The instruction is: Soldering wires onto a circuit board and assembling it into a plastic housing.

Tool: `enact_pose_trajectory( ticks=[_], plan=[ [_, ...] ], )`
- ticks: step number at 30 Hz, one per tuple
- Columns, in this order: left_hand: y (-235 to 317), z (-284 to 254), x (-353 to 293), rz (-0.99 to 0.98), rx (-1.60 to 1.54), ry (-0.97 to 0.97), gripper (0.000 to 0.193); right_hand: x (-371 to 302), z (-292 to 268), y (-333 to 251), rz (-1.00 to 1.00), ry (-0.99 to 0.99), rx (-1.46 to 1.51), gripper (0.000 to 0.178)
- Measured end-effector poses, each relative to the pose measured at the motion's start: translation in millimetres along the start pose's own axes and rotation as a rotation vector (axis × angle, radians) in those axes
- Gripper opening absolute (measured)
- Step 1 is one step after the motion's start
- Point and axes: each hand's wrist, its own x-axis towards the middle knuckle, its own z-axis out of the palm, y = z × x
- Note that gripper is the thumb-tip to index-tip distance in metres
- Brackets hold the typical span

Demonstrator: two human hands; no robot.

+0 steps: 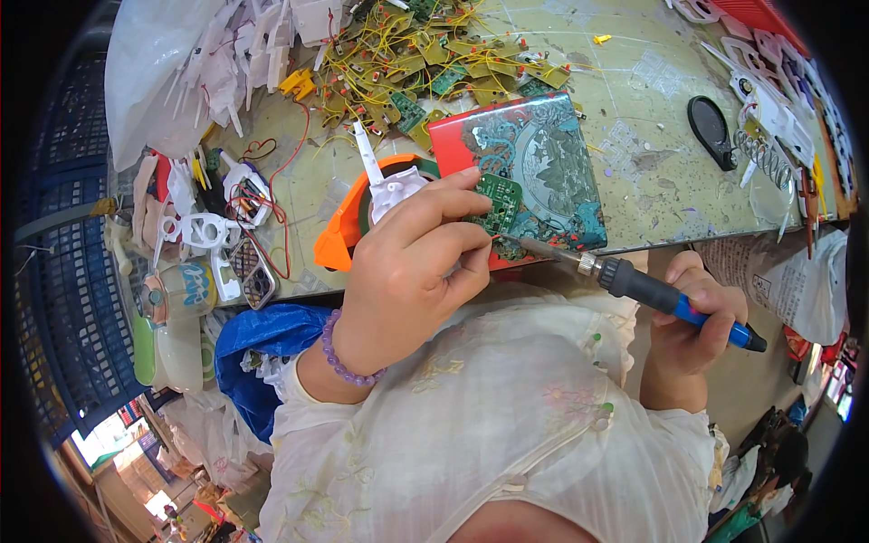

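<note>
Currently, the hands are apart. The right hand (695, 306) encloses the handle of a soldering iron (638, 285), its tip near the close edge of a green circuit board (501, 201). The left hand (415, 261) sets bent fingers at the board's left side; the exact grip cannot be told. The board is positioned over a red-edged patterned pad (559, 158). Farther back, wired boards (430, 61) are heaped.

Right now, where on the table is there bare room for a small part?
Mostly bare: the table between the patterned pad and the black oval part, and farther back, around the small yellow piece. Crowded: the heaped circuit boards, the left end with wires, and the right end with white parts.
</note>
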Motion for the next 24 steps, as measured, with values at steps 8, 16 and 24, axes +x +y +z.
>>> enact_pose_trajectory(
  ticks=[8, 16, 24],
  plan=[
    [0, -1, -2, 0.018, 0.019, -0.001, 0.012, -8, 2, -5, 0.069, 0.075, -0.02, 0.025],
    [0, 0, -2, 0.017, 0.022, 0.01, 0.012, -10, 3, -3, 0.071, 0.121, 0.029, 0.03],
    [1, 0, 3, 0.077, 0.027, 0.007, 0.015, -25, -26, -8, 0.121, 0.318, -0.001, 0.049]
  ],
)
